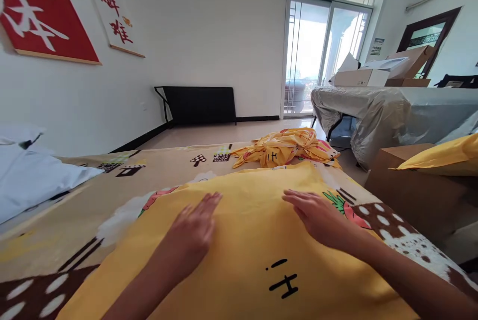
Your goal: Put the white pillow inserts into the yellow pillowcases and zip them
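Observation:
A plump yellow pillow printed with "Hi" and carrots lies before me on a patterned blanket. My left hand is over the left side of its top, fingers stretched out and slightly blurred. On the other side, my right hand reaches inward with its fingers extended, close to a printed carrot. Both palms face down at the pillow; whether they press on it I cannot tell. Neither hand holds anything. Beyond the pillow sits a crumpled heap of yellow printed cloth.
White bedding or a bag lies at the left. On the right stand a brown carton with a yellow cloth item on it, and a plastic-draped table bearing boxes. A black folded frame leans against the wall.

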`<act>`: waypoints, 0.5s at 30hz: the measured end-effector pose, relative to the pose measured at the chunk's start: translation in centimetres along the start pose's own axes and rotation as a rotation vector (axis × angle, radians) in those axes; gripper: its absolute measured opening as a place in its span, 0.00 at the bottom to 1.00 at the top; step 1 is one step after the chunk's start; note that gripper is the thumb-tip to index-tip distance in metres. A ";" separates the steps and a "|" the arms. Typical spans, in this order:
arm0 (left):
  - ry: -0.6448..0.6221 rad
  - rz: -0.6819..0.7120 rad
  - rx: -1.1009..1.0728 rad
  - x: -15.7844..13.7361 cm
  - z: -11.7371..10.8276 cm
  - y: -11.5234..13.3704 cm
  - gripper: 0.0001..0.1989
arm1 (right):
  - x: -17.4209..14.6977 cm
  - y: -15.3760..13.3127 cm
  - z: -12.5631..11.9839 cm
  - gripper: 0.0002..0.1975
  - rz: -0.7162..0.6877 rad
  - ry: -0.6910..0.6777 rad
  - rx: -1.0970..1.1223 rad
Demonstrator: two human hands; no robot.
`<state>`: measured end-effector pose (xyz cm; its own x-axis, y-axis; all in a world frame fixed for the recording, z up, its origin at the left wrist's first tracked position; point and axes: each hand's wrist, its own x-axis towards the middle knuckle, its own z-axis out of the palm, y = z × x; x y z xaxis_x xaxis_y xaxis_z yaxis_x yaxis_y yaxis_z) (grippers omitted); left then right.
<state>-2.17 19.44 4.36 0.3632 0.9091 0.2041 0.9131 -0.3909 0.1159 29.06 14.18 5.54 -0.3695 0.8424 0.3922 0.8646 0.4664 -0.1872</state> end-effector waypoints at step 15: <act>-0.182 -0.271 -0.127 13.6 6.5 -6.6 0.31 | 13.4 9.5 11.3 0.25 0.210 -0.216 0.285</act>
<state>-2.03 35.30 0.07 0.1484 0.9886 -0.0262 0.9548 -0.1363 0.2642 28.46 32.91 -1.20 -0.2843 0.9504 0.1261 0.8110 0.3085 -0.4971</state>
